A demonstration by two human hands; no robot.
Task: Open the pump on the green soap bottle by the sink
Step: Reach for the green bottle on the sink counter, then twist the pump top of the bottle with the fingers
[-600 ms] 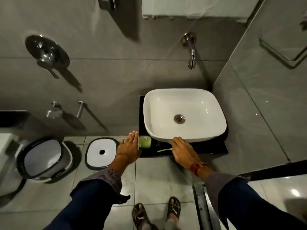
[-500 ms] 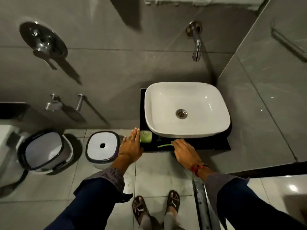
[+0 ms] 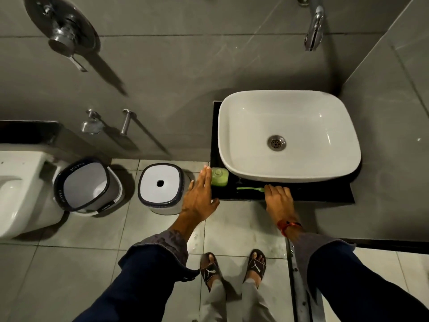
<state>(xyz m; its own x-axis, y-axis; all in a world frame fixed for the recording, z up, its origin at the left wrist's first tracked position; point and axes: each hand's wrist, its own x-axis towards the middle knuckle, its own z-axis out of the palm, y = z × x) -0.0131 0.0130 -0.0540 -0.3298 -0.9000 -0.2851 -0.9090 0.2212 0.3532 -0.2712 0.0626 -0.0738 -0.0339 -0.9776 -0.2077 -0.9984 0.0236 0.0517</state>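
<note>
A: Where's the bottle (image 3: 219, 177)?

B: On the black counter (image 3: 325, 194), tucked against the sink's (image 3: 287, 135) near left corner. We're looking straight down on it, so it shows as a green block with the pump head on top.

A: And the hands?

B: The left hand (image 3: 200, 196) lies flat and spread, fingers straight, alongside the bottle's left side at the counter's edge. Its fingers (image 3: 205, 176) are just beside the green body, maybe touching; I can't tell which. It grips nothing. I'd guess it sits there to close round the bottle and steady it.

A: The right?

B: The right hand (image 3: 277, 201) is also open and empty, palm down on the counter in front of the sink's near rim. Its fingertips (image 3: 270, 188) reach the end of a thin green stick (image 3: 250, 188), perhaps a toothbrush, lying between hand and bottle. It looks more like a bracing hand than a working one.

A: So the pump isn't touched?

B: Nothing is on the pump head. Whether it's locked down I can't see from above. My reading: the task hasn't properly begun; a grip on the body comes first, then a twist at the head.

A: Any hazard?

B: The bottle stands close to the counter's left edge, with a stool (image 3: 160, 188) and bucket (image 3: 87, 185) on the floor further left of the sink. A clumsy push could tip it off.
</note>
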